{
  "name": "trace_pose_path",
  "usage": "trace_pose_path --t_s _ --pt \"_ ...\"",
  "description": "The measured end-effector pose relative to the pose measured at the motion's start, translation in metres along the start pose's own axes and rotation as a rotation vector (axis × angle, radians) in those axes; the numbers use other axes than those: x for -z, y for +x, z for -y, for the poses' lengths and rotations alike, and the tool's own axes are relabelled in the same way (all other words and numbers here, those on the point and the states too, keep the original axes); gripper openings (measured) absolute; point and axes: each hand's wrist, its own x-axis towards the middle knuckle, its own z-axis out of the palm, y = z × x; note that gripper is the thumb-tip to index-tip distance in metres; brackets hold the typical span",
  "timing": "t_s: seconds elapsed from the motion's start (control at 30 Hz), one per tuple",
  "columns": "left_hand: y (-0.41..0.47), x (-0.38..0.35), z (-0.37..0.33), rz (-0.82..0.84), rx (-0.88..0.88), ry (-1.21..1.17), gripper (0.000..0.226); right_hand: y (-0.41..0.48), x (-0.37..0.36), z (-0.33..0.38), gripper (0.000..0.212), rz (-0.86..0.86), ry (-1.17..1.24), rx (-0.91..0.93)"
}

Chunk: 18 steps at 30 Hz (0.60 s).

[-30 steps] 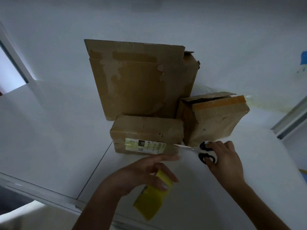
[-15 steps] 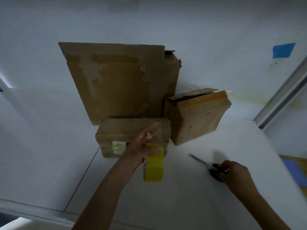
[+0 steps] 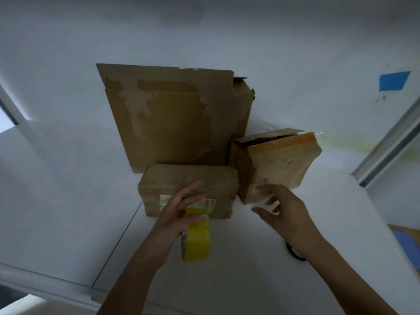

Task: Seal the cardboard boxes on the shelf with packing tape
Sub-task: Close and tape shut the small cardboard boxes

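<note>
White shelf (image 3: 250, 283), scissors (image 3: 295, 253) now out of slack right hand (image 3: 285, 211), left hand (image 3: 178, 212) grip around tape roll (image 3: 198, 243)

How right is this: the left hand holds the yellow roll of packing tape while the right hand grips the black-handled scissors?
The second half is wrong. The head view shows the right hand with fingers spread, holding nothing; the black-handled scissors lie on the white shelf, partly behind its forearm. The left hand does hold the yellow roll of packing tape.
</note>
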Motion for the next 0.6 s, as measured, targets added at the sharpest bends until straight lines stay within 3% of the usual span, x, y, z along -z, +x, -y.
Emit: trace_pose_path --t_s 0.07,0.17,0.33,0.6 --pt "-0.006 0.006 -0.003 -0.024 -0.028 -0.004 0.069 0.016 -0.007 0.019 0.058 0.033 0.038 0.164" --pt "-0.015 0.017 -0.013 -0.078 -0.076 -0.024 0.067 0.044 -0.021 0.031 0.074 0.160 -0.082 0.252" --pt "-0.032 0.034 -0.025 -0.185 -0.157 -0.035 0.063 0.077 -0.040 0.040 0.079 0.409 -0.054 0.110" --pt "-0.045 0.050 -0.026 -0.324 -0.158 -0.113 0.061 0.079 -0.053 0.049 0.074 0.292 -0.087 -0.002"
